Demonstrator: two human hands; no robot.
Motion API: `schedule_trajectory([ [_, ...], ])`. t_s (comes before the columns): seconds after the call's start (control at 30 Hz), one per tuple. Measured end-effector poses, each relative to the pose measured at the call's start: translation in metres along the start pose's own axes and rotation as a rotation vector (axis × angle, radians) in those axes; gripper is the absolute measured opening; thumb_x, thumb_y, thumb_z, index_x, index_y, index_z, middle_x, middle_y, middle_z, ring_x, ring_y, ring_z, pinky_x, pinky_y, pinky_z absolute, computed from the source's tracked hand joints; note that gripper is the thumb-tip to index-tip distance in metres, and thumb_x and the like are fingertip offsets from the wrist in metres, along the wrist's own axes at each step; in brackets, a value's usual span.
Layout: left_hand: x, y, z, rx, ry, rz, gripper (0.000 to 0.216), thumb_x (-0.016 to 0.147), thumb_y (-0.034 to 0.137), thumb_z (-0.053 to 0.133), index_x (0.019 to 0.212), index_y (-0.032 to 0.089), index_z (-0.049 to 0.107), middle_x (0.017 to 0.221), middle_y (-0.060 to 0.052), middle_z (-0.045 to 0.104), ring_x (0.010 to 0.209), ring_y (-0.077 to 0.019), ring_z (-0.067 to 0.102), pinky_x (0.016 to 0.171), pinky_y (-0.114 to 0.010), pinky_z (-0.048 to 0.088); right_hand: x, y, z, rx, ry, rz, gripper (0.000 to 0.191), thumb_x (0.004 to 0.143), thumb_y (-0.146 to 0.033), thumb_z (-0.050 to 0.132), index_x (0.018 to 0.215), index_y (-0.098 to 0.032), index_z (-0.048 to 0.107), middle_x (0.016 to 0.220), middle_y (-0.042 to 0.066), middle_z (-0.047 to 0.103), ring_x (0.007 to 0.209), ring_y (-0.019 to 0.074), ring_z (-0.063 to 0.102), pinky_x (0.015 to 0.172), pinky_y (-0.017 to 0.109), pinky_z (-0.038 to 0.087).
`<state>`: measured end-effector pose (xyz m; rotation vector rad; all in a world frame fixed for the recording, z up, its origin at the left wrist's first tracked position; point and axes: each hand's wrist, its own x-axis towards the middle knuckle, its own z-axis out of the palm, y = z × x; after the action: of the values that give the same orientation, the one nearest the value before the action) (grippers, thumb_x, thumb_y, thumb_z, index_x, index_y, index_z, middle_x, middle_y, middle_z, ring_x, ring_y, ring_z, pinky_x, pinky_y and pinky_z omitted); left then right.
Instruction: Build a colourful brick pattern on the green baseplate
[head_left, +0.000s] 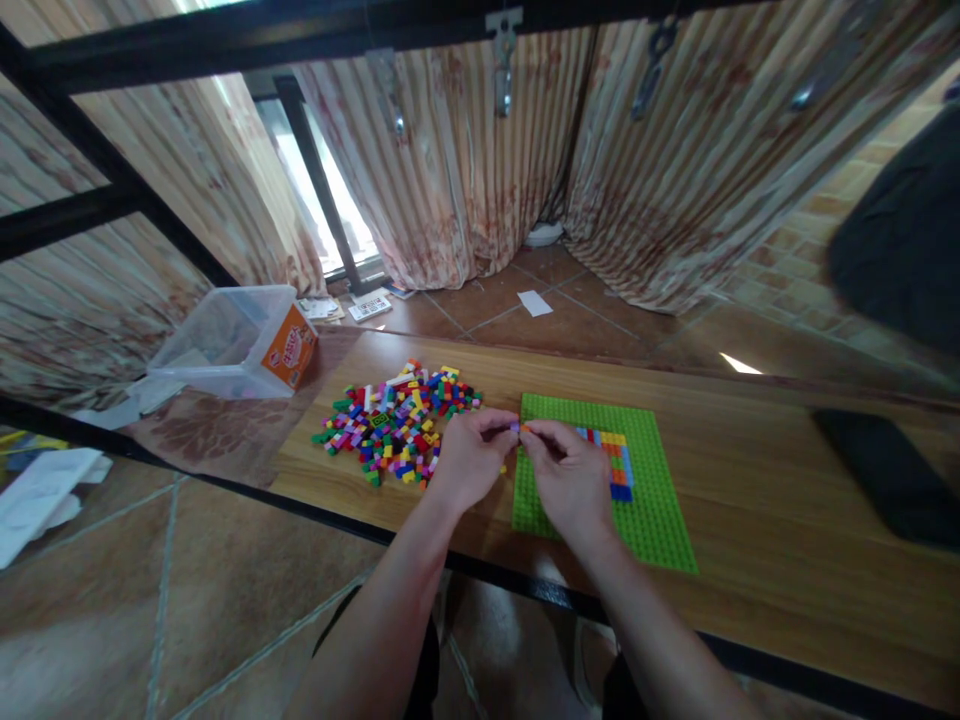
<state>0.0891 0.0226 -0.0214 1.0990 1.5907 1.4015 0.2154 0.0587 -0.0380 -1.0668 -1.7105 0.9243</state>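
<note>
My left hand [474, 458] is closed, its fingertips pinching a small purple brick [514, 427]. Right beside it, my right hand [571, 478] pinches a small orange brick [526, 428]; the two bricks meet or nearly meet, and I cannot tell if they are joined. Under my right hand lies a green baseplate [660, 500] with studs. Rows of yellow, orange, red, light-blue and dark-blue bricks [621, 465] sit on it, partly hidden by that hand. A spread pile of loose coloured bricks [397, 420] is on the table to the left of my left hand.
The wooden table [757, 470] carries a dark flat object [889, 475] at its right end. Beyond the left end stands a clear plastic box [225, 340] with an orange label. A black metal frame [225, 50] with hanging clips crosses the top, before curtains [480, 180].
</note>
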Motion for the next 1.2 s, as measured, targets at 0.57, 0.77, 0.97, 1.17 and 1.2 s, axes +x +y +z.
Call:
schedule_trajectory([
  [0.57, 0.006, 0.001, -0.020, -0.143, -0.004, -0.059, 0.023, 0.075, 0.019, 0.069, 0.098, 0.013, 0.070, 0.088, -0.005, 0.073, 0.079, -0.0158, 0.069, 0.077, -0.028, 0.056, -0.003, 0.006, 0.014, -0.563, -0.337, -0.171, 0.024, 0.093, -0.014, 0.048, 0.088, -0.020, 0.072, 0.089, 0.009, 0.070, 0.082, 0.0205, 0.065, 0.073, 0.030, 0.046],
  [0.77, 0.007, 0.002, -0.018, -0.114, 0.026, -0.098, 0.020, 0.073, 0.022, 0.069, 0.091, 0.014, 0.065, 0.080, -0.003, 0.070, 0.074, -0.0168, 0.070, 0.067, -0.027, 0.055, -0.002, 0.005, 0.013, -0.525, -0.372, -0.200, 0.024, 0.093, -0.014, 0.048, 0.087, -0.020, 0.070, 0.088, 0.007, 0.071, 0.082, 0.0193, 0.065, 0.074, 0.028, 0.046],
  [0.97, 0.007, 0.005, -0.016, -0.007, 0.034, -0.079, 0.015, 0.071, 0.017, 0.069, 0.085, 0.014, 0.064, 0.076, -0.001, 0.067, 0.070, -0.0143, 0.066, 0.065, -0.024, 0.052, 0.000, 0.004, 0.005, -0.437, -0.309, -0.179, 0.024, 0.093, -0.014, 0.049, 0.082, -0.020, 0.069, 0.086, 0.006, 0.071, 0.081, 0.0180, 0.066, 0.074, 0.028, 0.046],
  [1.17, 0.008, 0.003, -0.013, 0.101, 0.009, -0.011, 0.010, 0.073, 0.015, 0.068, 0.082, 0.014, 0.069, 0.079, -0.002, 0.069, 0.072, -0.0135, 0.063, 0.069, -0.024, 0.049, 0.000, 0.004, -0.003, -0.342, -0.206, -0.184, 0.023, 0.091, -0.017, 0.051, 0.086, -0.022, 0.072, 0.089, 0.005, 0.073, 0.080, 0.0181, 0.067, 0.074, 0.029, 0.048],
  [1.2, 0.008, 0.003, -0.013, 0.108, -0.003, 0.000, 0.010, 0.074, 0.016, 0.067, 0.083, 0.014, 0.070, 0.080, -0.002, 0.069, 0.074, -0.0141, 0.063, 0.071, -0.025, 0.050, 0.000, 0.003, -0.004, -0.340, -0.206, -0.185, 0.023, 0.091, -0.017, 0.050, 0.087, -0.022, 0.072, 0.089, 0.005, 0.073, 0.080, 0.0182, 0.067, 0.074, 0.029, 0.048],
])
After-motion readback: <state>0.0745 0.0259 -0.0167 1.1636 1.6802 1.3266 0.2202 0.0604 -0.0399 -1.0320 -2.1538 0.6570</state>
